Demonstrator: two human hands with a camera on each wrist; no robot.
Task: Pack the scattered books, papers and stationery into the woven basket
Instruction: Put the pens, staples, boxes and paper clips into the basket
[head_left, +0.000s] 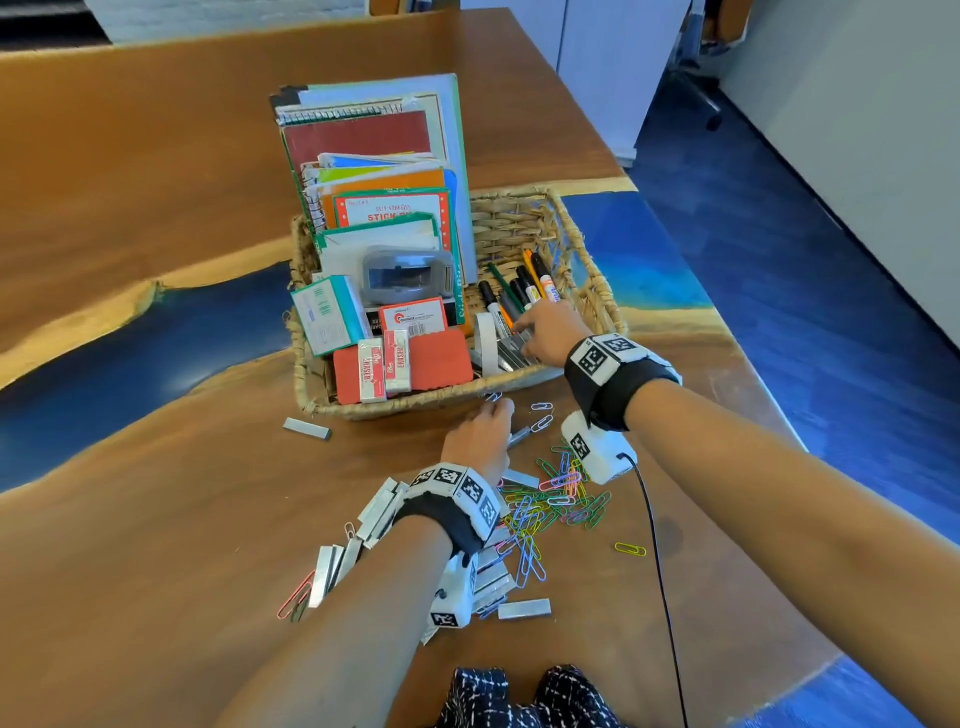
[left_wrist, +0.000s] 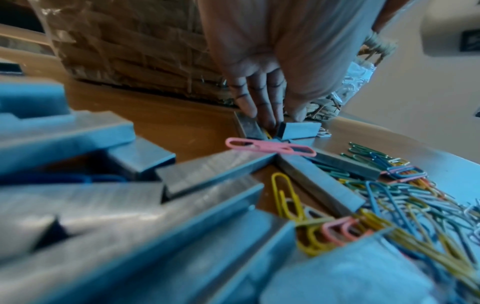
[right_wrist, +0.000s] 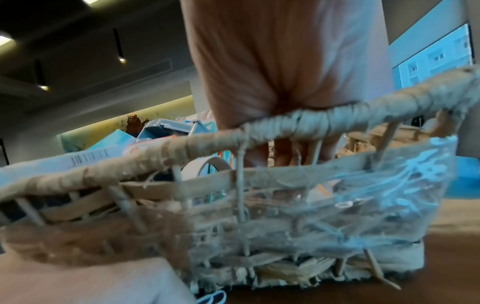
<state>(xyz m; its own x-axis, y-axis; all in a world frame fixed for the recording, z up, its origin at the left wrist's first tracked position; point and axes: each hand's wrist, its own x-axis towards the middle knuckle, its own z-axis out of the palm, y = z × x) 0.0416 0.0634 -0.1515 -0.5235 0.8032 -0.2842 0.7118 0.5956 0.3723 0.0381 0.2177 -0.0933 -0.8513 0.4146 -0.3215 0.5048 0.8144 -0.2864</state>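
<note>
The right hand (head_left: 548, 332) reaches over the near rim of the woven straw basket (head_left: 587, 270), fingers bent down onto a few grey strips of staples (head_left: 511, 349) lying on the basket floor. Whether it pinches them or only rests on them I cannot tell. Just beyond its fingertips lie black-capped markers and pencils (head_left: 524, 291); I count roughly six, though they overlap. To its left stands a white tape roll (head_left: 485, 340), then a red pad (head_left: 415, 364) carrying two small boxes printed "ERASER" (head_left: 387, 366). Further left sit a teal-and-white box (head_left: 330, 314), a grey stapler-like device (head_left: 405, 275) and a red-bordered pack reading "STICK" (head_left: 389, 210), with upright notebooks and folders (head_left: 363, 135) behind.

The left hand (head_left: 480, 436) is on the wooden table (head_left: 156, 545) just outside the basket's near wall. The left wrist view shows what the head view hides: its fingers (left_wrist: 259, 102) are nearly straight and close together, tips pressing down between two short grey staple bars (left_wrist: 298, 130). A pink paper clip (left_wrist: 270, 147) lies on other staple strips just behind the fingertips. Toward the wrist and to its right spreads a heap of coloured paper clips (head_left: 561, 499), too many to count; a single yellow clip (head_left: 630, 548) lies apart. More staple strips (head_left: 363, 525) cluster left of the wrist, and one (head_left: 306, 428) lies alone far to the left.

The right wrist view looks through the basket's wrapped rim (right_wrist: 285, 127), with blurred fingers (right_wrist: 283, 152) behind it.
</note>
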